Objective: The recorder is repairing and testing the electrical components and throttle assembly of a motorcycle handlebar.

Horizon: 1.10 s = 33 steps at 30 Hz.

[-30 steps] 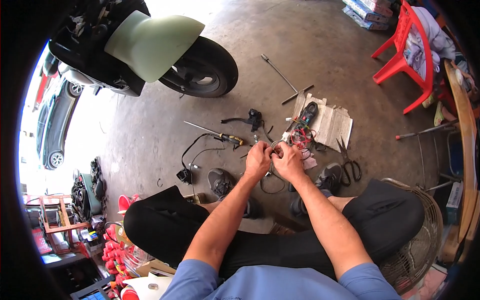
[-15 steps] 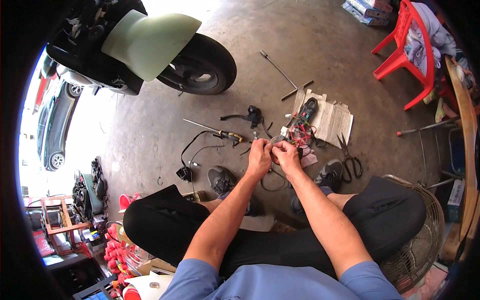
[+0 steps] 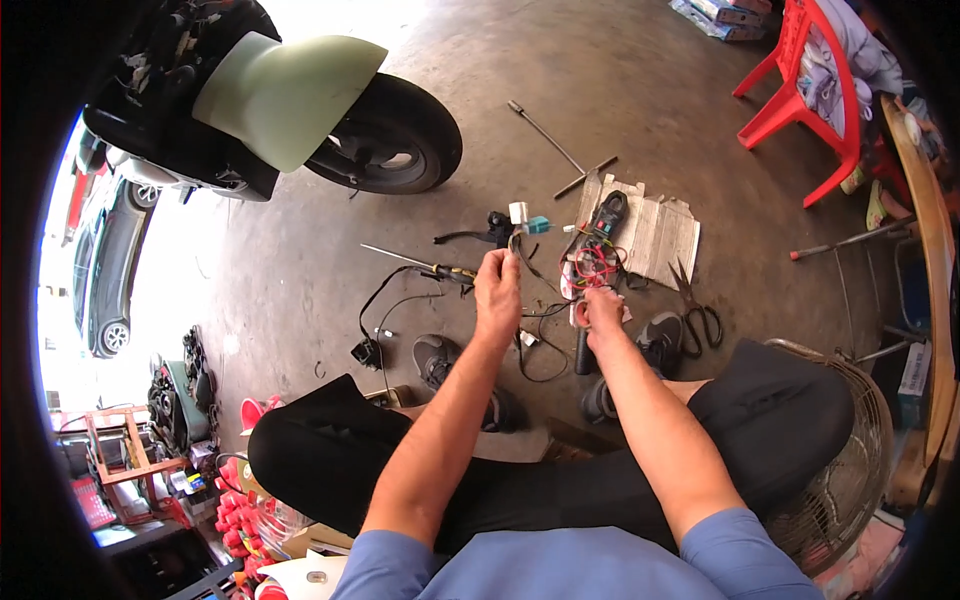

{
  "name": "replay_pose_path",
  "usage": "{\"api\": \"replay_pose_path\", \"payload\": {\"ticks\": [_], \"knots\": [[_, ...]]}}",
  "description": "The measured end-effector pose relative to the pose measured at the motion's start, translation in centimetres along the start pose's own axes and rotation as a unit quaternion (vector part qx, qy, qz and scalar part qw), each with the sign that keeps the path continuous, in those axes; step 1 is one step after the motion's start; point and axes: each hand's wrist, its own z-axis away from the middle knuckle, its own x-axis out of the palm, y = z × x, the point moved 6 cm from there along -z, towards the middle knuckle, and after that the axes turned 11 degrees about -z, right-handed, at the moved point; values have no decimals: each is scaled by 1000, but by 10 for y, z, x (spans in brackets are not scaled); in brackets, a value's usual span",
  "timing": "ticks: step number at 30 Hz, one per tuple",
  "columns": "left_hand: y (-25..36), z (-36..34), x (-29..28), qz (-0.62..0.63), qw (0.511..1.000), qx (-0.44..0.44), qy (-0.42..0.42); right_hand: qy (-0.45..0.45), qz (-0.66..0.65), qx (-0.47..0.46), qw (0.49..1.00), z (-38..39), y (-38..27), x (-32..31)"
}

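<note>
My left hand [image 3: 497, 292] is closed on a bundle of wires [image 3: 514, 243]. Above its fingertips stick up a white connector [image 3: 518, 212] and a teal connector [image 3: 539, 225]. Over to the right, my right hand [image 3: 603, 312] is curled shut low by the floor, just below a tangle of red test leads [image 3: 597, 264]; what its fingers hold is hidden. A black handle-like piece [image 3: 582, 353] shows beside that hand. Beyond the leads, a black clamp meter [image 3: 608, 214] rests at the edge of torn cardboard [image 3: 662, 236]. Thin black cable [image 3: 546, 377] loops on the floor between my shoes.
Black scissors [image 3: 700, 318] lie right of the cardboard, a T-handle wrench [image 3: 546, 138] beyond it. A yellow-black screwdriver [image 3: 452, 273] and a black switch part [image 3: 366, 352] lie left. A motorbike wheel [image 3: 430, 140] stands far left, a red chair [image 3: 800, 100] far right.
My hands were together at the wires and are now apart. The left has lifted the wires, bringing the white and teal connectors into sight; the right has moved right and nearer me.
</note>
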Motion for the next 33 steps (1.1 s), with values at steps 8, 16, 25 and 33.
{"api": "replay_pose_path", "payload": {"ticks": [8,16,25,33], "knots": [[-14,9,1,-43,994,-57,-80,-168,212,-171,947,17,-54,54],[-15,18,6,-64,990,-66,-106,-291,177,-152,928,53,-86,82],[-4,31,19,-147,979,79,-120,-263,237,-236,905,49,-91,84],[-29,25,5,-142,982,-67,-107,-253,185,-168,935,22,-90,67]]}}
